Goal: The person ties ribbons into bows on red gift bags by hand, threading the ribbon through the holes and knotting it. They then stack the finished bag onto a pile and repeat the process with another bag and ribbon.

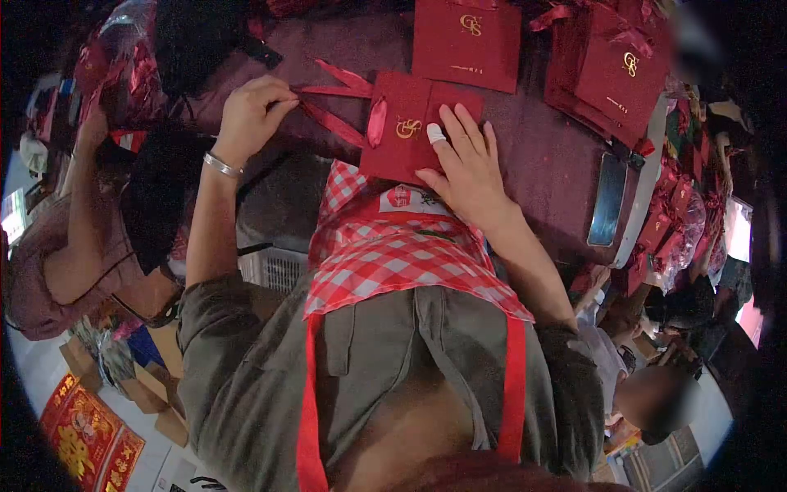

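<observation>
A dark red paper gift bag with a gold logo lies flat on the cloth-covered table in front of me. My right hand rests on its right part with fingers stretched out, a white wrap round one finger. Off to the left, my left hand pinches the end of a red ribbon that runs to the bag's left end. A loop of the same ribbon lies across the bag beside the logo.
Another red gift bag lies beyond mine, and a stack of them is at the right. A dark phone lies by the table's right edge. Co-workers sit on both sides, one with a bare arm at the left.
</observation>
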A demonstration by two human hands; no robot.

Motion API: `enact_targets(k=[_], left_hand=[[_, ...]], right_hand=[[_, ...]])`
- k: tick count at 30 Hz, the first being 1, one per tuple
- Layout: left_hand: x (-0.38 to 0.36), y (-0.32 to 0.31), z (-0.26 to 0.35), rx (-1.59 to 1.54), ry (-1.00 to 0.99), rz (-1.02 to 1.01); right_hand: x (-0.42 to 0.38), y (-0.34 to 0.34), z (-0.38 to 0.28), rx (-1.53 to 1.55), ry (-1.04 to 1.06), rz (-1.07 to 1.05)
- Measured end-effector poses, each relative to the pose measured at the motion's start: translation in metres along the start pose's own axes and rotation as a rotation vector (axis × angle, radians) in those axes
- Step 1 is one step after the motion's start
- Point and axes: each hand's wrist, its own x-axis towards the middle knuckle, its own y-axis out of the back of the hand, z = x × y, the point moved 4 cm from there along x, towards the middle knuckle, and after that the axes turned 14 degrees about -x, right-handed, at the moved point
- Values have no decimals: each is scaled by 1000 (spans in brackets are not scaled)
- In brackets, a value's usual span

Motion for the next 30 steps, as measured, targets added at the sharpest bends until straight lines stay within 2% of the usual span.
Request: enact_targets(k=[3, 7, 9, 10, 13, 15, 20, 22, 24, 25, 26, 28, 29, 30], left_hand=[[-1, 0, 0, -43, 8, 15], [-4, 3, -1, -54, 11, 44], [-4, 6, -3, -177, 64, -24], [-7, 9, -4, -245, 197, -30], [-10, 12, -3, -256, 138, 16], [-10, 15, 3, -269, 166, -28], [-14, 40, 14, -799, 138, 51], [-13, 43, 18, -867, 192, 77], [-11, 46, 29, -1014, 199, 283], [-12, 44, 23, -911, 212, 276], [-15, 40, 21, -923, 271, 310], [-25, 28, 7, -924, 341, 342], [-30, 24, 1, -884, 367, 335], [-35, 20, -3, -845, 393, 328]], right_hand=[[-2, -1, 0, -57, 30, 7], [-2, 5, -5, -58, 79, -86], [-4, 3, -6, -84, 88, -120], [-6, 0, -8, -99, 91, -126], [-9, 6, -13, -130, 83, -111], [-12, 16, -12, -136, 144, -38], [5, 83, 4, -55, 211, 315], [15, 88, 19, -29, 153, 553], [27, 98, 27, 0, -9, 710], [32, 99, 35, 3, -87, 806], [37, 93, 47, 41, -199, 773], [46, 67, 72, 479, -445, 603], [47, 67, 69, -19, -410, 518], [45, 63, 69, -82, -394, 519]])
